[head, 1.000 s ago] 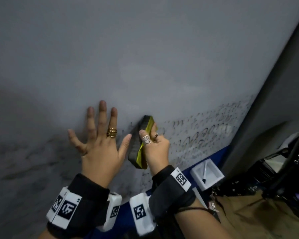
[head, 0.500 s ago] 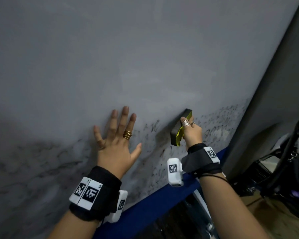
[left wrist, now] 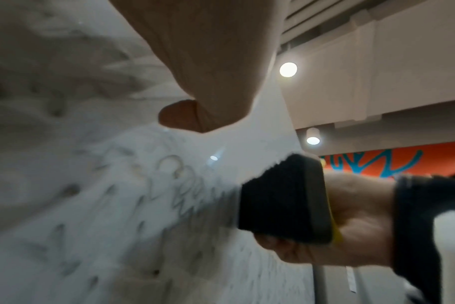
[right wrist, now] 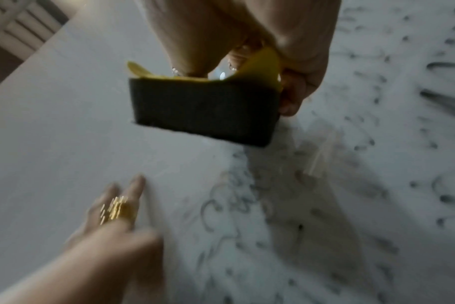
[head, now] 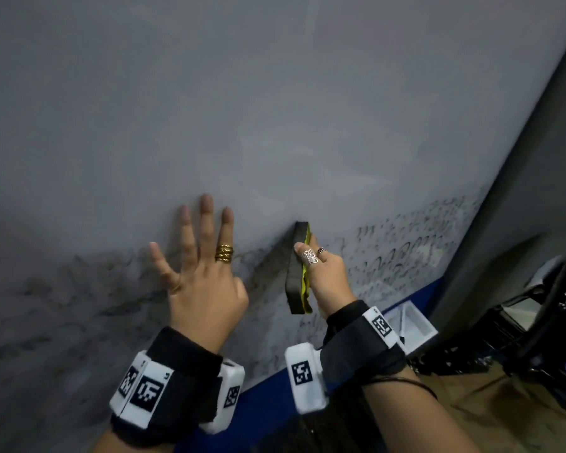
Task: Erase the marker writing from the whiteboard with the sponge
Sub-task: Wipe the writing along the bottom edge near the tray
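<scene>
Sponge (head: 297, 269): a flat rectangular block with a dark, coarse scouring layer and a thin yellow foam backing that buckles where fingers squeeze it. It stands on its long edge with the dark face laid against the whiteboard (head: 275, 109), low on the board and not far above the blue bottom edge (head: 268, 392). The right hand (head: 324, 276) grips it, thumb on the near side and fingers curled round the yellow back; the thumb wears an ornate silver ring and a finger a small dark-stoned one. Just left of the sponge, the left hand (head: 203, 282) lies flat on the board, fingers straight and spread, holding nothing, with a coiled gold ring (head: 224, 253) on one finger. The board is smooth, pale grey and mostly wiped in its upper part. Marker writing (head: 406, 250) remains in rows of small dark strokes toward the lower right corner, and grey smears (head: 62, 286) spread across the lower left. Both wrists carry black fabric bands with white blocks printed with square black-and-white codes. Below the lower right corner sits a small white open tray (head: 412, 325).
</scene>
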`<action>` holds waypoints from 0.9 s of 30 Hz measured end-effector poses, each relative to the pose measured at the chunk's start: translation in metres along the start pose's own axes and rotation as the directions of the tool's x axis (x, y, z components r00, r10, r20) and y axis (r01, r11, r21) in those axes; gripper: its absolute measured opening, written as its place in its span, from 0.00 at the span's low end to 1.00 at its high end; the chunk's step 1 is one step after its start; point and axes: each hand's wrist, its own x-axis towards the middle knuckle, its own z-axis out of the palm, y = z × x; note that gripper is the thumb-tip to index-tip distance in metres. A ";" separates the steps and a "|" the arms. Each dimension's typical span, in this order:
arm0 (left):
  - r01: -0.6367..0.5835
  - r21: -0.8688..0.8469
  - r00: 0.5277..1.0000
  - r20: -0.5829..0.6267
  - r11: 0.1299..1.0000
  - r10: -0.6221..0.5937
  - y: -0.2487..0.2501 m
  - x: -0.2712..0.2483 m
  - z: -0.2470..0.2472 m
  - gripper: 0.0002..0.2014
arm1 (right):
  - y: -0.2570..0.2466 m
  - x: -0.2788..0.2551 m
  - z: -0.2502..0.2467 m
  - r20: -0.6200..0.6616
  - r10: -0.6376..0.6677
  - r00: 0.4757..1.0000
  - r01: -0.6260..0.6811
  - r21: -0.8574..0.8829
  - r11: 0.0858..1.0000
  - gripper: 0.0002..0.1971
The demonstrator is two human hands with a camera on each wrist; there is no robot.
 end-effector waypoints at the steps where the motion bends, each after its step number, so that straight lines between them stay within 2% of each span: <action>1: 0.008 -0.018 1.000 0.014 1.000 -0.007 -0.002 0.001 0.002 0.54 | 0.002 0.006 -0.006 -0.045 -0.002 0.999 0.002 0.007 1.000 0.17; 4: -0.030 0.004 0.998 0.047 1.000 0.030 -0.008 0.000 0.007 0.56 | -0.006 0.022 -0.024 -0.213 0.044 0.976 -0.039 0.029 0.999 0.13; 6: -0.057 0.032 0.998 0.033 0.998 0.055 -0.011 -0.001 0.009 0.56 | -0.014 0.025 -0.028 -0.251 0.077 0.965 -0.062 0.066 0.996 0.09; 7: -0.065 0.040 0.998 0.022 0.997 0.065 -0.013 -0.001 0.010 0.56 | -0.016 0.023 -0.024 -0.259 0.069 0.963 -0.052 0.074 0.996 0.12; 8: -0.070 0.042 0.997 0.017 0.997 0.069 -0.015 0.000 0.011 0.56 | -0.018 0.018 -0.016 -0.257 0.048 0.965 -0.032 0.067 0.997 0.14; 11: -0.089 0.012 0.996 0.008 0.996 0.089 -0.021 0.002 0.012 0.58 | -0.008 -0.001 0.017 -0.181 -0.044 0.983 0.051 0.035 0.998 0.11; 14: -0.145 0.023 0.989 0.008 0.989 0.145 -0.032 0.003 0.010 0.59 | 0.002 -0.026 0.047 -0.019 -0.095 0.995 0.095 -0.003 0.995 0.19; 16: -0.164 0.020 0.986 0.034 0.986 0.163 -0.038 0.004 0.008 0.59 | 0.004 -0.034 0.052 0.055 -0.100 0.993 0.102 -0.043 0.994 0.20; 18: -0.164 0.001 0.985 0.053 0.987 0.163 -0.040 0.003 0.006 0.58 | 0.004 -0.027 0.042 0.013 -0.073 0.997 0.073 -0.027 0.997 0.21; 22: -0.192 -0.004 0.980 0.055 0.981 0.192 -0.041 0.002 0.004 0.57 | -0.004 0.004 0.008 -0.215 -0.015 0.977 0.024 0.038 0.999 0.06; 24: -0.211 0.000 0.976 0.054 0.977 0.211 -0.046 0.004 0.002 0.55 | -0.008 0.004 0.006 -0.231 -0.005 0.973 0.022 0.073 0.997 0.04; 27: -0.219 -0.081 0.975 0.025 0.972 0.221 -0.048 -0.003 -0.002 0.52 | -0.006 -0.015 0.019 -0.138 -0.021 0.990 0.027 0.042 0.999 0.09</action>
